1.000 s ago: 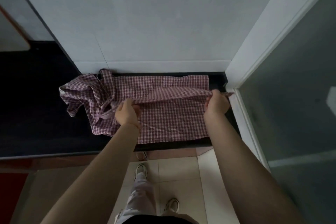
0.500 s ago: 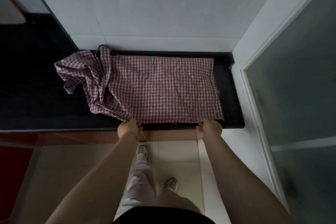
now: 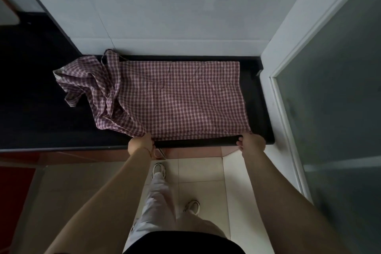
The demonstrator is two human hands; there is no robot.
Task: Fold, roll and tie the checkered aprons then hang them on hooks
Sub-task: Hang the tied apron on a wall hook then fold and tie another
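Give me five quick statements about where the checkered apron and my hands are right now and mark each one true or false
1. The checkered apron lies spread on the dark counter. True.
2. Both hands hold the apron's near edge: the left hand at the near left corner of its flat part, the right hand at its near right corner. True.
3. The apron is rolled into a tight bundle. False: most of it lies flat, unrolled.
4. The bunched, wrinkled part of the apron is at its right end. False: it is at the left end.
5. The apron hangs from a hook on the wall. False: it rests on the counter, and no hook is in view.
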